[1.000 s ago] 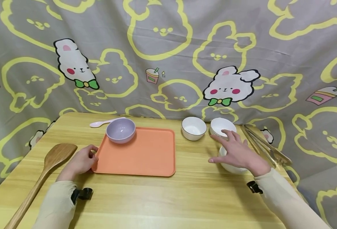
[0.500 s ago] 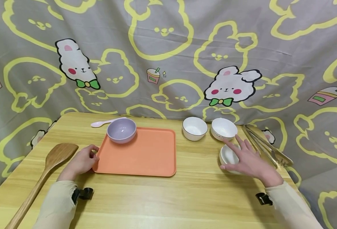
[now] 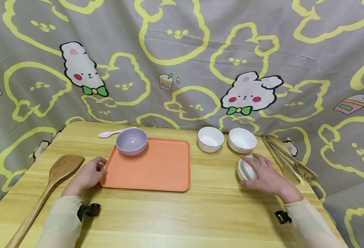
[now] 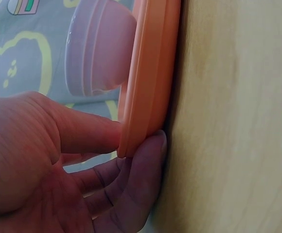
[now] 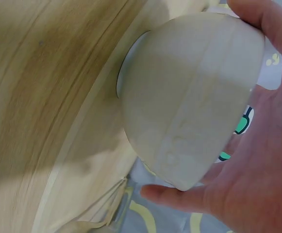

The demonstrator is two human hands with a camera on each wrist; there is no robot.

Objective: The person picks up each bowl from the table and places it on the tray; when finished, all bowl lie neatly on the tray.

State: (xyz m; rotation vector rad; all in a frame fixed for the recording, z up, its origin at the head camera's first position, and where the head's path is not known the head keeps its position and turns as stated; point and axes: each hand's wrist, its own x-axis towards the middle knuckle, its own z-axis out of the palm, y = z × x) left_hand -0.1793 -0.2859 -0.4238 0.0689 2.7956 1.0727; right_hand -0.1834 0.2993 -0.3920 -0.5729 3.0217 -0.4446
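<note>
My left hand point(image 3: 88, 174) pinches the left edge of an orange tray point(image 3: 160, 168), thumb above the rim and fingers beneath it in the left wrist view. A purple bowl point(image 3: 131, 141) sits at the tray's far left corner. On the right, my right hand point(image 3: 267, 175) spans a small white bowl point(image 3: 246, 168) standing upright on the table. Thumb and fingers hold it from opposite sides at the rim; the right wrist view shows the bowl's outer wall point(image 5: 189, 97) between them. Part of the bowl is hidden under the hand in the head view.
Two more white bowls, a dark-rimmed one point(image 3: 210, 139) and a patterned one point(image 3: 242, 140), stand at the back. Metal utensils point(image 3: 288, 158) lie along the right edge. A pale pink spoon point(image 3: 107, 134) lies behind the tray, and a wooden spatula point(image 3: 56, 175) lies left.
My right hand moved right and toward me from above the patterned bowl, then closed in round the small white bowl. The left hand and tray stayed put.
</note>
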